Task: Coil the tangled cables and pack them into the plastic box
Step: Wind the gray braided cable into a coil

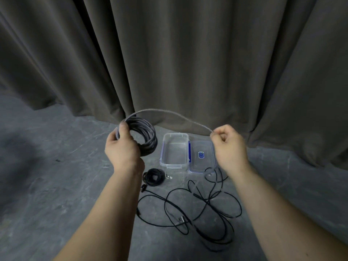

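Braided cable held mid-coil above a grey floor point(56, 185); box open, other cables loose.

A dark curtain point(188, 53) is seen across the back. Loose black cables point(216, 206) are spread tangled on the floor in the foreground. A grey braided coil point(148, 136) is gripped by the left hand point(120, 147), raised above the floor. Its free strand point(169, 111) is arched over to the right hand point(229, 146) and pinched there between curled fingers. The clear plastic box point(174, 150) is set open on the floor, its lid point(201, 156) lying flat just beside it. A small coiled black cable point(152, 177) is laid near the box's front.
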Motion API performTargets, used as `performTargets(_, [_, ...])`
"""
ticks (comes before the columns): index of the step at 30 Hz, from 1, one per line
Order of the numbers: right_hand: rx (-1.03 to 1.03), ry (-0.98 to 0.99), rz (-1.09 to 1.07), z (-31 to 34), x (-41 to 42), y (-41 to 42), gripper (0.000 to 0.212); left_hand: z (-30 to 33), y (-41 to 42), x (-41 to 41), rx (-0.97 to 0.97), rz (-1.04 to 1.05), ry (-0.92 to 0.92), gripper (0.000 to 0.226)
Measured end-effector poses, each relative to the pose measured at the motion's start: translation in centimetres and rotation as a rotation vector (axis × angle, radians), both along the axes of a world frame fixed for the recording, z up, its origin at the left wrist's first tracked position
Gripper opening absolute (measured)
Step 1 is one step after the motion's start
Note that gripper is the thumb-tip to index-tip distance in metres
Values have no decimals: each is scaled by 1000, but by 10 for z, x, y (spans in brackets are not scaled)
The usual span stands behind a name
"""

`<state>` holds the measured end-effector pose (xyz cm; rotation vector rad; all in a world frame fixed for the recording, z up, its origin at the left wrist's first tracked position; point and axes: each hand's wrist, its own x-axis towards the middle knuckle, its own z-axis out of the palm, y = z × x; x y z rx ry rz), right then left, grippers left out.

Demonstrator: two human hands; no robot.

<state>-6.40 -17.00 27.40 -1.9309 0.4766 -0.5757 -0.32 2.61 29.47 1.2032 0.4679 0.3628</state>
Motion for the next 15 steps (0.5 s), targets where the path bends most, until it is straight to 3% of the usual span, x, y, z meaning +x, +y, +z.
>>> performTargets(1, [-26, -42, -4, 0, 0, 3, 12, -2, -3, -1, 30, -6, -15, 17])
performTargets(3, [-266, -3, -17, -3, -2, 5, 13, -5, -9, -2, 86, -18, -38, 13])
performTargets(6, [-744, 391, 67, -2, -6, 8, 9, -3, -11, -5, 265, -30, -89, 19])
performTargets(8, [-898, 515, 234, 2, -9, 14, 12, 0, -13, -10, 468, -67, -132, 26])
performTargets(10, [-911, 479, 438, 10, -12, 22, 17, -1, -14, -15, 634, -120, -192, 29])
performTargets(15, [-468, 326, 733, 39, -18, 28, 16, -6, -14, -19, 812, -369, -244, 24])
